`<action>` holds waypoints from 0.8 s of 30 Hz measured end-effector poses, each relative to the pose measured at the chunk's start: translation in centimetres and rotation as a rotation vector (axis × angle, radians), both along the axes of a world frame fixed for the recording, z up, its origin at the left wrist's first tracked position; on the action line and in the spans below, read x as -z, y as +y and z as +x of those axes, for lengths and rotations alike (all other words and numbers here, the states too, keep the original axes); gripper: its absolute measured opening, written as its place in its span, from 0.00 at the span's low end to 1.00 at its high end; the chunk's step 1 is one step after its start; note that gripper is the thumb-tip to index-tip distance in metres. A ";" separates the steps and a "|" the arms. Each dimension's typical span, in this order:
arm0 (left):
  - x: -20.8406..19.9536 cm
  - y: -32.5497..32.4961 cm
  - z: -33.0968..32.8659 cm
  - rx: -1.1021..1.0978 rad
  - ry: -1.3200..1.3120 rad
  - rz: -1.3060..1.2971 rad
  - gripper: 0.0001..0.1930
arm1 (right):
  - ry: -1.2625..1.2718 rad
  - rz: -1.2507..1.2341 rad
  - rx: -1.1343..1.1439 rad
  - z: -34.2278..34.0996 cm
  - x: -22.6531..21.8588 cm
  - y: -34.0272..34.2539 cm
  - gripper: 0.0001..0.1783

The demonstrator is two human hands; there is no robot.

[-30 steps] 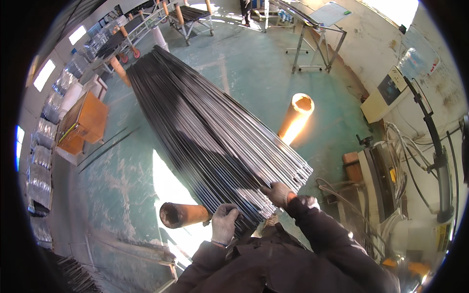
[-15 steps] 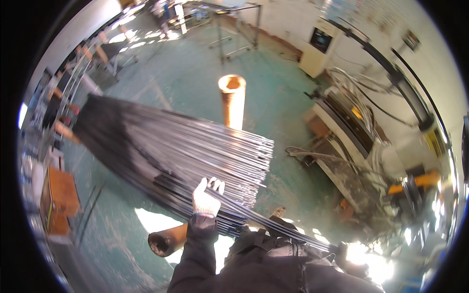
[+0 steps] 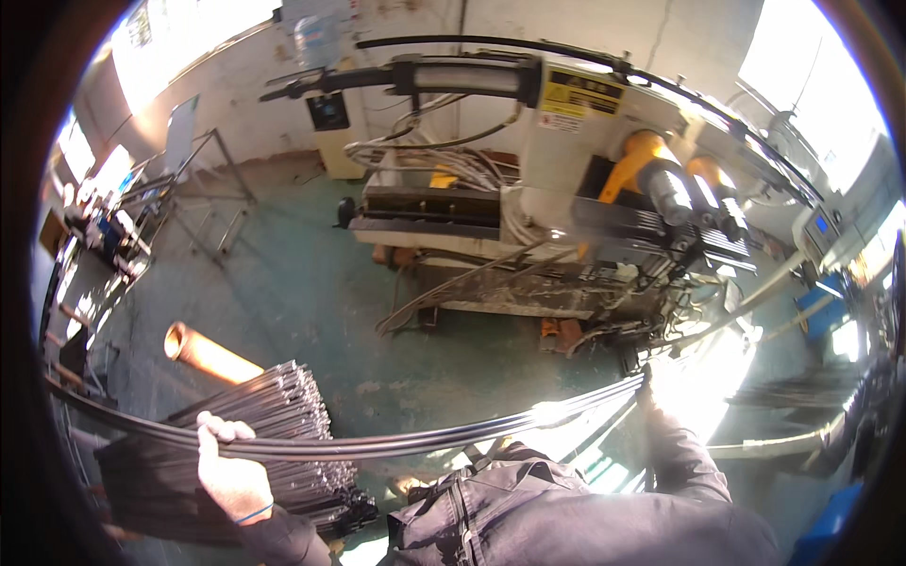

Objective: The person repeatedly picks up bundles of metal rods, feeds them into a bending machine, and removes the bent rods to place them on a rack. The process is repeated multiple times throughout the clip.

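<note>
Several long, thin dark metal rods (image 3: 406, 445) stretch across in front of my body, bending with the lens. My left hand (image 3: 231, 472), in a pale glove, is closed round them at the left. Toward their right end, my right hand (image 3: 663, 379) closes on the same rods; glare washes out its fingers. Below and behind my left hand lies a large stack of similar rods (image 3: 297, 406), its cut ends facing right. An orange-brown tube (image 3: 212, 353) sticks out past the stack's far side.
Ahead stands a machine with a long bed (image 3: 434, 219), yellow-and-metal cylinders (image 3: 651, 174) and loose hoses (image 3: 453, 160). Some rods (image 3: 623, 222) lie on its right part. A metal frame stand (image 3: 212, 179) is at the far left. A blue box (image 3: 826, 307) stands right. Sunlight glares at lower right.
My view and body have turned right, toward the machine. The rods have been lifted off the stack's side and now span level between both hands; the stack has shifted to the lower left.
</note>
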State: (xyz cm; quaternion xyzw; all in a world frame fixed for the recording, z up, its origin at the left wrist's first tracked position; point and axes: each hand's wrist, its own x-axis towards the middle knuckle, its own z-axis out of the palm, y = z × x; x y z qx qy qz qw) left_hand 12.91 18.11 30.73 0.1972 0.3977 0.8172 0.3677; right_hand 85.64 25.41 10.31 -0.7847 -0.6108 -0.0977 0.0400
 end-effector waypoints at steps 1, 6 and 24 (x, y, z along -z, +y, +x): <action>-1.3 1.2 1.9 -0.031 -0.111 0.005 0.08 | 0.062 0.158 0.225 1.9 0.6 -0.2 0.17; -0.6 9.5 18.1 0.384 -0.094 0.032 0.13 | 2.644 0.794 0.216 1.7 -1.1 1.8 0.32; 6.0 35.1 25.4 0.588 -0.088 0.017 0.08 | 0.525 0.767 0.016 15.3 -7.5 18.8 0.14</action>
